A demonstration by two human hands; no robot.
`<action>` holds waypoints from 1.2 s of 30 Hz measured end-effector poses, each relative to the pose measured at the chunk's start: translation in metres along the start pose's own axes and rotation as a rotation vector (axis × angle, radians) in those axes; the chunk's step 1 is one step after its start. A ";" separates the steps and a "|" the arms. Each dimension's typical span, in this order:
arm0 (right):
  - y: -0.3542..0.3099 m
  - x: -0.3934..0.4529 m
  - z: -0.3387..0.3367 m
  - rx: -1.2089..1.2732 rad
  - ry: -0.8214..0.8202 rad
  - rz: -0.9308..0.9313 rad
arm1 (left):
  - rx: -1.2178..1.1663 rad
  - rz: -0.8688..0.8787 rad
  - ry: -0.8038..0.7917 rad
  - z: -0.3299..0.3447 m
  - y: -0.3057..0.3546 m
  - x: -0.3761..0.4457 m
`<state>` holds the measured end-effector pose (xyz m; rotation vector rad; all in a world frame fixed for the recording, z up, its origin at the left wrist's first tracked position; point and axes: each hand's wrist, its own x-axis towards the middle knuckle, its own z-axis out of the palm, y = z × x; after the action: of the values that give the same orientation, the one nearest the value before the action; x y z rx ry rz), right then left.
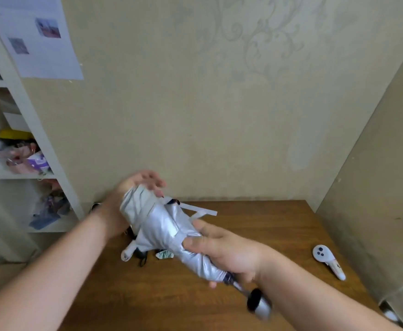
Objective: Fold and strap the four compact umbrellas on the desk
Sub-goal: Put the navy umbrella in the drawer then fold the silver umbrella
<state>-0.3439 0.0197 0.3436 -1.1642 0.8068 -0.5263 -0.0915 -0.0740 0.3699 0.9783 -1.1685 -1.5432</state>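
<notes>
Beige wall [171,103] with faint scroll-pattern wallpaper behind a brown wood-grain desk [255,225]. White shelf unit [40,130] on the left, cluttered with blurred items, possibly bags or packaging. Printed sheet [35,37] with two small photos taped by the shelf. Plain beige side wall [382,163] on the right. Soft, even light.

A white controller [328,260] with dark buttons lies on the brown wooden desk [255,225], near its right edge. A white shelf unit [40,130] stands at the left, its compartments holding a yellow item [14,134], pinkish and purple packets [27,158] and blurred clutter lower down. A printed sheet [35,37] with two small pictures hangs on the beige patterned wall [207,91] above the shelves. Another beige wall [382,175] closes the right side.
</notes>
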 end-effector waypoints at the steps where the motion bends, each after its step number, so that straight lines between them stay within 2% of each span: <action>1: -0.003 -0.004 -0.003 -0.263 0.087 -0.089 | 0.025 0.075 0.095 0.010 0.012 -0.006; 3: -0.013 -0.014 -0.010 -0.828 0.225 -0.133 | 0.213 0.139 0.154 -0.004 0.024 -0.005; 5: -0.017 -0.019 -0.018 -1.232 0.351 -0.079 | 0.438 0.170 0.072 -0.001 0.037 -0.015; 6: -0.017 -0.019 -0.022 -1.325 0.401 -0.084 | 0.616 0.173 -0.012 0.007 0.040 -0.020; 7: -0.016 -0.018 -0.024 -1.372 0.444 -0.096 | 0.802 0.177 -0.160 0.019 0.042 -0.026; 9: -0.013 -0.016 -0.026 -1.413 0.498 -0.110 | 1.283 0.286 -0.302 0.037 0.035 -0.030; 10: -0.014 -0.015 -0.026 -1.415 0.506 -0.104 | 1.459 0.320 -0.330 0.046 0.029 -0.031; 11: -0.013 -0.013 -0.027 -1.407 0.507 -0.099 | 1.534 0.343 -0.350 0.052 0.020 -0.031; 12: -0.013 -0.012 -0.030 -1.383 0.501 -0.093 | 1.539 0.376 -0.357 0.059 0.013 -0.033; 15: -0.011 -0.012 -0.034 -1.286 0.468 -0.077 | 1.510 0.619 -0.352 0.063 -0.009 -0.030; 20: -0.009 -0.012 -0.037 -1.197 0.490 -0.064 | 1.410 0.842 -0.316 0.064 -0.022 -0.018; 27: -0.005 -0.013 -0.038 -1.099 0.497 -0.038 | 1.227 0.766 -0.201 0.074 -0.023 -0.011; 32: -0.006 -0.002 -0.037 -1.021 0.521 0.014 | 1.264 0.837 0.110 0.081 -0.017 -0.005; 34: -0.008 0.003 -0.036 -0.781 0.437 0.031 | 1.296 0.950 0.097 0.086 -0.019 -0.008; 36: -0.009 0.003 -0.034 -0.461 0.325 0.056 | 1.297 1.054 0.020 0.085 -0.025 -0.011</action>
<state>-0.3682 -0.0061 0.3457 -1.4926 1.2838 -0.5038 -0.1740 -0.0412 0.3657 0.8142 -2.2033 0.1894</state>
